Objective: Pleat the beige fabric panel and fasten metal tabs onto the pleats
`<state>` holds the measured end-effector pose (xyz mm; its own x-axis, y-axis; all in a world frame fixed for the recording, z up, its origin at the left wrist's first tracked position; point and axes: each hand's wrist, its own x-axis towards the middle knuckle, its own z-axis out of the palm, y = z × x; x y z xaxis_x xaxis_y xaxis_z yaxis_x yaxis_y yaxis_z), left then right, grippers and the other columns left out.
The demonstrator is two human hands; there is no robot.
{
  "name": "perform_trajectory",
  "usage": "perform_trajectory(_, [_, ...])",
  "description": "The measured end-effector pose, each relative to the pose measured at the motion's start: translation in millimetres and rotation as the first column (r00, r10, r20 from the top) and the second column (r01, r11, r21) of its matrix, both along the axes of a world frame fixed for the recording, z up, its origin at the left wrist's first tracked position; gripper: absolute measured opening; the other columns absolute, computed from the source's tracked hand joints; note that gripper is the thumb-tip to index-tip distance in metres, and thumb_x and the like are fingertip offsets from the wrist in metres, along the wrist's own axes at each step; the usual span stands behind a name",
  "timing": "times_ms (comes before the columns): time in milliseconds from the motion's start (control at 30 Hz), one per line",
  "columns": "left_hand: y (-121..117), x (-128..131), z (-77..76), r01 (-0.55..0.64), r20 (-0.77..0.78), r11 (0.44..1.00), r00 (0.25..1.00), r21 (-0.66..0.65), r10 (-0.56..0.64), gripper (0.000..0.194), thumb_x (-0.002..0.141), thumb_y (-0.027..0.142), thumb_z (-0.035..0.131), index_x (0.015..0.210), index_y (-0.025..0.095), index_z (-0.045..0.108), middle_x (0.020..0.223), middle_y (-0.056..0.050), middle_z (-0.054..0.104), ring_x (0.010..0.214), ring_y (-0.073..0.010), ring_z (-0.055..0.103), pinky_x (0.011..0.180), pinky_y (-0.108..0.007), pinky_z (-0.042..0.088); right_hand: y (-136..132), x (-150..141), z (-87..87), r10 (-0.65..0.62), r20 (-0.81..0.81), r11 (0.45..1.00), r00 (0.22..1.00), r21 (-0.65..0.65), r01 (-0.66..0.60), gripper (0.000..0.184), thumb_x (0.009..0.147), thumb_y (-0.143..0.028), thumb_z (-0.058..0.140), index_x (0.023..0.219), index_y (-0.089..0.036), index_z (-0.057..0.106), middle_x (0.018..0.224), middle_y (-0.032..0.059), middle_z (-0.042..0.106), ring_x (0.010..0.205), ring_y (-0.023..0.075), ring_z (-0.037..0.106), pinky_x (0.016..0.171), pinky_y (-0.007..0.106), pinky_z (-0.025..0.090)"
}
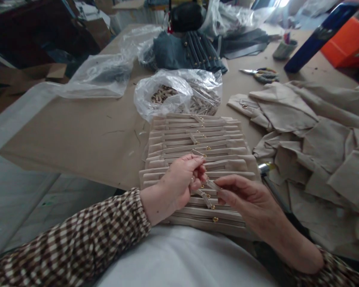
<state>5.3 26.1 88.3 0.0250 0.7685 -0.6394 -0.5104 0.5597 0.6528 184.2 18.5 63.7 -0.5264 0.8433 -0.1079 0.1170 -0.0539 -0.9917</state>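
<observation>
A row of beige fabric pieces with zippers (194,139) lies overlapped in front of me, with small gold sliders along the middle. My right hand (245,197) pinches a narrow beige zipper pull (212,185) between thumb and forefinger, over the nearer zippers. Just left of it, my left hand (179,179) is closed, thumb pressed to forefinger and the other fingers curled. What sits inside those fingers is mostly hidden; small pale bits show there. Another zipper pull (207,200) hangs from a gold slider below the hands, and the nearest slider (215,219) has no strip on it.
Behind the row sits a clear plastic bag (145,93) of beige pulls. Loose beige fabric pieces (326,147) are heaped on the right. Farther back are snips (261,75), a cup (285,50), a dark blue upright object (320,38) and dark zippered pieces (173,52).
</observation>
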Motion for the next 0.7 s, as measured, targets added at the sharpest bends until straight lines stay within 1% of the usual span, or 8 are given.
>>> perform_trajectory(67, [-7.9,-3.3,3.9,0.225,-0.097,0.973,0.969,-0.044,-0.228,0.021,0.090,0.028,0.056,0.073,0.015,0.053,0.061,0.002,0.051,0.046,-0.0051,0.045,0.040,-0.015,0.025,-1.0,8.3,-0.8,-0.043,0.107,0.984,0.993,0.177,0.023,0.010,0.088,-0.022,0.062,0.098,-0.023,0.064,0.078,-0.0016,0.067,0.066,0.0103,0.062,0.059,0.021,0.052])
perform_trajectory(167, [-20.6,-7.0,6.3,0.535,-0.138,0.839,0.828,-0.097,-0.544,0.037,0.086,0.048,0.058,0.068,0.016,0.054,0.053,0.003,0.048,0.043,-0.0059,0.040,0.039,-0.017,0.025,-3.2,16.3,3.2,-0.096,0.253,0.862,0.963,0.504,-0.047,0.008,0.089,-0.013,0.059,0.090,-0.021,0.062,0.079,-0.0011,0.066,0.069,0.0101,0.062,0.063,0.021,0.050])
perform_trajectory(267, [-30.4,-8.3,3.1,0.674,-0.119,0.736,0.727,-0.067,-0.677,0.039,0.081,0.052,0.060,0.067,0.017,0.053,0.051,0.005,0.046,0.043,-0.0064,0.037,0.040,-0.018,0.025,-9.5,19.6,8.6,-0.062,0.327,0.725,0.943,0.664,-0.183,0.012,0.090,-0.009,0.054,0.089,-0.019,0.060,0.089,0.0033,0.067,0.078,0.0114,0.064,0.069,0.022,0.052])
perform_trajectory(333, [-34.5,-7.8,1.2,0.720,-0.164,0.693,0.680,-0.036,-0.715,0.035,0.082,0.047,0.060,0.065,0.018,0.050,0.050,0.005,0.045,0.043,-0.0066,0.036,0.042,-0.019,0.025,-16.5,21.2,10.3,-0.040,0.336,0.681,0.941,0.699,-0.221,0.012,0.090,-0.009,0.053,0.092,-0.019,0.059,0.101,0.0066,0.069,0.088,0.0132,0.066,0.075,0.023,0.053])
perform_trajectory(433, [-37.2,-6.0,3.6,0.808,-0.394,0.589,0.539,-0.006,-0.744,0.026,0.083,0.034,0.057,0.064,0.017,0.053,0.052,0.004,0.047,0.049,-0.0082,0.040,0.046,-0.020,0.028,-27.0,24.3,9.8,0.026,0.311,0.776,0.950,0.592,-0.215,0.011,0.090,-0.010,0.055,0.091,-0.021,0.057,0.097,0.0027,0.071,0.085,0.0120,0.067,0.073,0.021,0.054])
perform_trajectory(500, [-37.7,-4.3,6.4,0.881,-0.587,0.473,0.376,-0.013,-0.717,0.019,0.083,0.026,0.056,0.065,0.017,0.058,0.056,0.003,0.053,0.053,-0.0098,0.044,0.050,-0.021,0.030,-31.3,26.0,8.2,0.087,0.296,0.881,0.951,0.423,-0.212,0.010,0.089,-0.013,0.059,0.088,-0.023,0.057,0.082,-0.0022,0.069,0.071,0.0100,0.065,0.065,0.019,0.053])
perform_trajectory(567, [-38.2,-2.6,5.9,0.922,-0.720,0.386,0.252,-0.024,-0.646,0.019,0.083,0.022,0.054,0.066,0.017,0.062,0.059,0.000,0.059,0.055,-0.0112,0.049,0.051,-0.023,0.031,-32.8,26.9,6.5,0.121,0.302,0.931,0.946,0.296,-0.213,0.010,0.088,-0.014,0.060,0.090,-0.023,0.060,0.078,-0.0034,0.067,0.067,0.0099,0.063,0.062,0.019,0.052])
perform_trajectory(700, [-41.0,-0.2,-5.6,0.932,-0.825,0.360,0.232,0.038,-0.515,0.018,0.085,0.024,0.054,0.077,0.018,0.069,0.068,-0.004,0.067,0.060,-0.0141,0.057,0.055,-0.024,0.036,-33.8,27.5,3.8,0.199,0.289,0.959,0.936,0.137,-0.247,0.023,0.090,-0.012,0.055,0.107,-0.025,0.063,0.099,0.0005,0.069,0.089,0.0130,0.065,0.079,0.024,0.053])
